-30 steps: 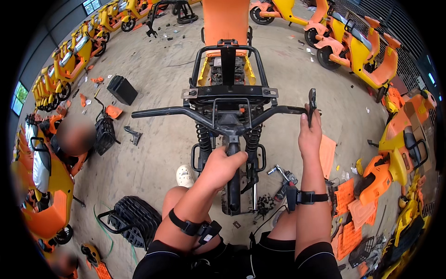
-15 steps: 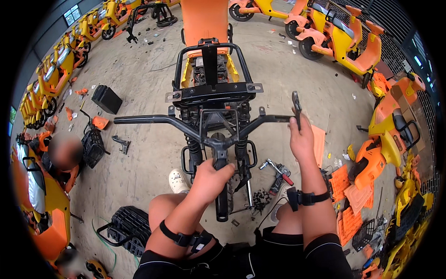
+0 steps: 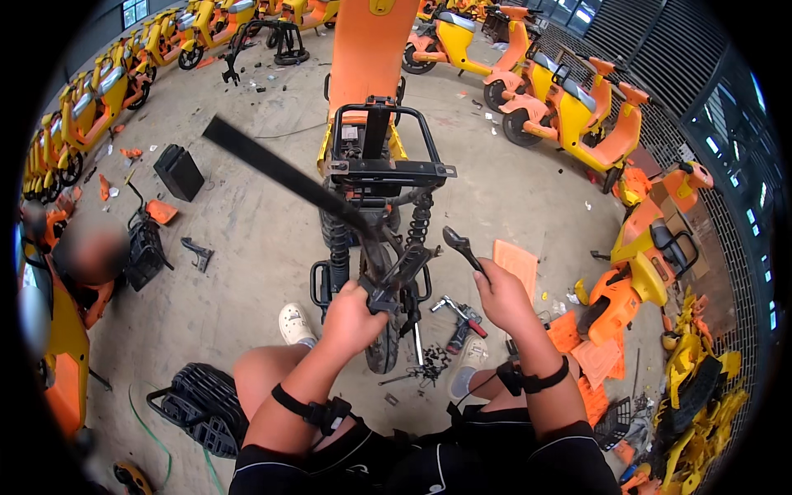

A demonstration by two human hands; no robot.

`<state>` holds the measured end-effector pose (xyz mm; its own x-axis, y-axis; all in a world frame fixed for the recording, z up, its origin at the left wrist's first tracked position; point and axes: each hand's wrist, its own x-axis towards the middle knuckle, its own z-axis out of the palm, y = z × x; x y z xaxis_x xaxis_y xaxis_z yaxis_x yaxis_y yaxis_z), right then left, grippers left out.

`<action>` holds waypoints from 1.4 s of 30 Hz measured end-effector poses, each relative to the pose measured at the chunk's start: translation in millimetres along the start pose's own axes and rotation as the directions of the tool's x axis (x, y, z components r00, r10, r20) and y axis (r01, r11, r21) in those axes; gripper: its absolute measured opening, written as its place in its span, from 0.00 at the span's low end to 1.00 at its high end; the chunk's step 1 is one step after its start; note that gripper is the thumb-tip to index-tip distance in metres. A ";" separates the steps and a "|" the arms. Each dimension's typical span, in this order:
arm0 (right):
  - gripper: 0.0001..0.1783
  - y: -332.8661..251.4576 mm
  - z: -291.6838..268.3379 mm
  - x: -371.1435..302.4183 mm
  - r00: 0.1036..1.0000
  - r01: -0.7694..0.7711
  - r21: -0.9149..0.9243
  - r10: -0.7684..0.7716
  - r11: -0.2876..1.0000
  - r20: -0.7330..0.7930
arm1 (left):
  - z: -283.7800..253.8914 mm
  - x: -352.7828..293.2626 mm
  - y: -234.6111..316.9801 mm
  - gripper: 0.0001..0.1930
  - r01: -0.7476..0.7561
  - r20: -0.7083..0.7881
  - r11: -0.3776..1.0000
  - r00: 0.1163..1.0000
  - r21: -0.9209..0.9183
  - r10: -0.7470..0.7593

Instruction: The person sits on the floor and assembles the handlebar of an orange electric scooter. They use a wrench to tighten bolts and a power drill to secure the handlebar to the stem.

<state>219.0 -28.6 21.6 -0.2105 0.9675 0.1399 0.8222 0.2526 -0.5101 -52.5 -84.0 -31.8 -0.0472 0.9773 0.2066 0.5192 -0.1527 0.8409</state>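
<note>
My left hand (image 3: 353,320) is closed round the stem of a black metal handlebar (image 3: 280,175), which is tilted, one long arm rising toward the far left and smeared by motion. My right hand (image 3: 502,293) grips a dark wrench (image 3: 459,244) by its handle, the head pointing up and left, apart from the handlebar. Just beyond the handlebar stands a partly stripped orange scooter, showing its black rack frame (image 3: 396,171), a coil-spring shock absorber (image 3: 420,221) and a wheel (image 3: 382,351). The handlebar hides part of the scooter.
By my right foot lie a power tool with red on it (image 3: 469,328) and a pile of small black parts (image 3: 432,367). A black basket (image 3: 206,408) sits at lower left, a black box (image 3: 179,172) farther off. Orange panels (image 3: 596,363) and yellow scraps (image 3: 709,404) litter the right.
The handlebar has turned from lying crosswise to a steep slant, lifting its left arm. My right hand has come left and lower with the wrench, away from the handlebar's end.
</note>
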 end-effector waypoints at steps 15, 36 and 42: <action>0.10 13.7 18.0 -31.6 1.000 0.011 -0.403 -0.002 0.915 0.023 | 2.7 -9.0 16.1 0.10 -0.110 0.166 0.960 0.984 0.258 0.068; 0.11 84.2 17.5 -47.2 0.962 0.018 0.031 -0.009 0.999 -0.271 | 43.5 -29.5 6.3 0.09 -0.312 0.202 0.886 0.946 0.343 0.255; 0.09 30.6 17.5 -49.5 0.873 0.183 0.577 0.138 0.796 -0.467 | 29.5 -24.9 16.5 0.09 -0.368 0.150 0.840 0.930 0.399 0.336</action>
<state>245.3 -68.6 -15.7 0.1765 0.8763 0.4483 0.3111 0.3824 -0.8700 -17.6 -106.5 -37.8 0.2586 0.8795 0.3996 0.7938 -0.4292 0.4309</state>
